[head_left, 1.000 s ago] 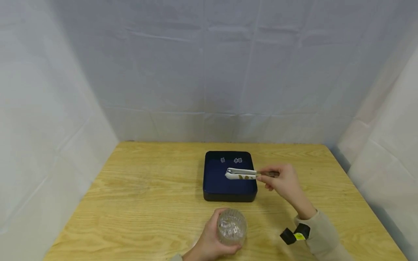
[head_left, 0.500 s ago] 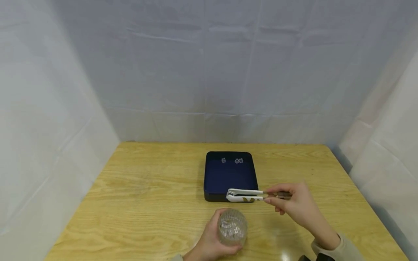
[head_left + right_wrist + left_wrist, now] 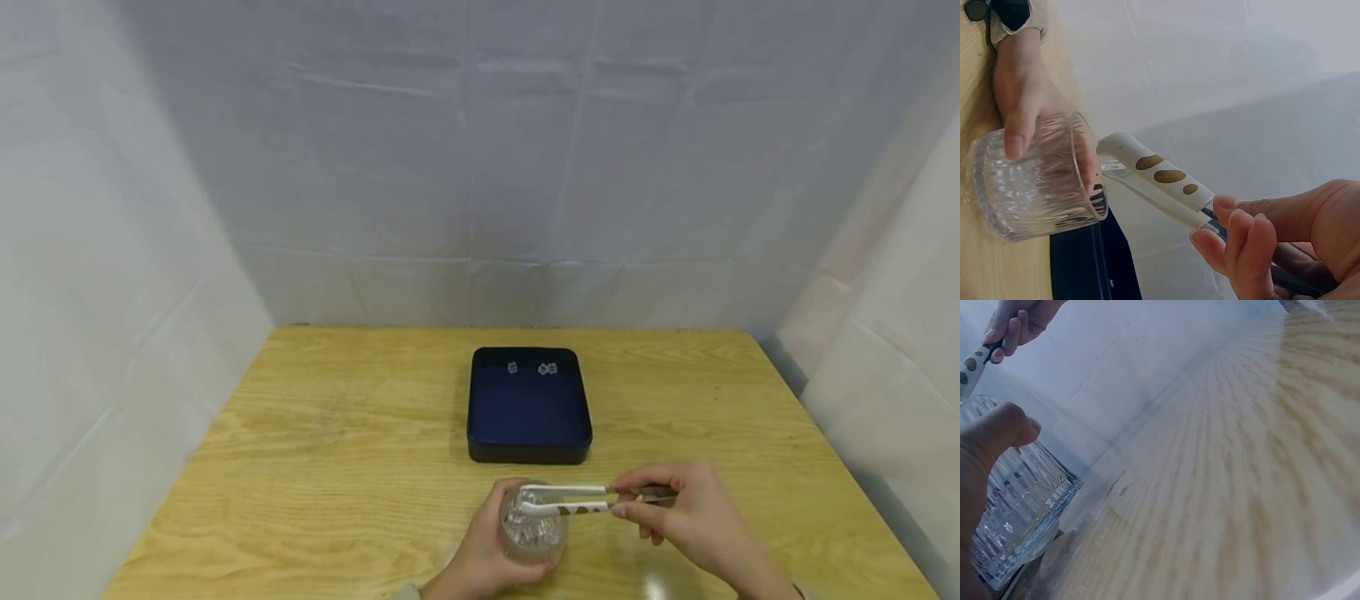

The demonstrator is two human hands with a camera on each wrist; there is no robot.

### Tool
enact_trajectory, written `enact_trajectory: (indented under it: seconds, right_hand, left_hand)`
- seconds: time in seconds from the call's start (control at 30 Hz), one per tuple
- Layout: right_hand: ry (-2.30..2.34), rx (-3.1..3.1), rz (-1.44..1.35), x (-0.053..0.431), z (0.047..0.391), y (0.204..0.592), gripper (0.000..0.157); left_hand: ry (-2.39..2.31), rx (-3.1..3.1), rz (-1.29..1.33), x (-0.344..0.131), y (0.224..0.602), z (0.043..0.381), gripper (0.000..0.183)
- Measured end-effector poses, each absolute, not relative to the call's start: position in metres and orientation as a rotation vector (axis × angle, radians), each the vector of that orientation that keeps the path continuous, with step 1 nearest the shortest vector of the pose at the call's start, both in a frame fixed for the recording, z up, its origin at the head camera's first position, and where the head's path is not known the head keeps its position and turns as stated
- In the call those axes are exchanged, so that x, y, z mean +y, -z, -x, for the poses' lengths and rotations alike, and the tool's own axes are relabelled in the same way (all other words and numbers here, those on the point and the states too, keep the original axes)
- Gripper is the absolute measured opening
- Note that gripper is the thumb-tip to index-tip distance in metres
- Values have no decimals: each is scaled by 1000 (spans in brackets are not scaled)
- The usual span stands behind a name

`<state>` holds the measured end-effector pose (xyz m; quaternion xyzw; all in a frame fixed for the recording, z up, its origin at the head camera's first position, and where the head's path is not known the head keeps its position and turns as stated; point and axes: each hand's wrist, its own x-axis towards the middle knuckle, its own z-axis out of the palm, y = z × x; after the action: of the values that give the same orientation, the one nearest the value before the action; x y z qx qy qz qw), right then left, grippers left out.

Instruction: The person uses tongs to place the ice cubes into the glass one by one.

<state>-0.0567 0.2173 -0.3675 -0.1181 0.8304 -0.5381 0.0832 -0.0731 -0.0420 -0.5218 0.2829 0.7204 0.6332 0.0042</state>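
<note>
My left hand (image 3: 480,546) grips a clear ribbed glass (image 3: 534,546) near the front of the table. Transparent chunks lie inside the glass, seen from above. Thumb and fingers of my right hand (image 3: 701,517) pinch the dark metal handles of tongs (image 3: 1166,175) with white, brown-spotted tips. Those tips overlap the glass's mouth in the head view. In the right wrist view they are right at the rim, with a small clear cube (image 3: 1113,167) between them. My left thumb (image 3: 1004,434) lies along the glass wall in the left wrist view.
Behind the glass stands a dark blue square tray (image 3: 528,453). A few clear cubes (image 3: 548,368) lie along its far side. The wooden table (image 3: 322,467) is bordered by white sheeting (image 3: 390,292) at the back and sides.
My right hand has brought the tongs from over the tray toward the front, down to the glass's mouth. The left hand and glass have stayed in place.
</note>
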Motion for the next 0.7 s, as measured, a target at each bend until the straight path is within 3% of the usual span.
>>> enact_trajectory:
  seconds: [0.7]
  right_hand:
    - [1610, 2419, 302, 221, 53, 377, 27]
  left_hand:
    - [-2002, 2211, -857, -41, 522, 74, 83]
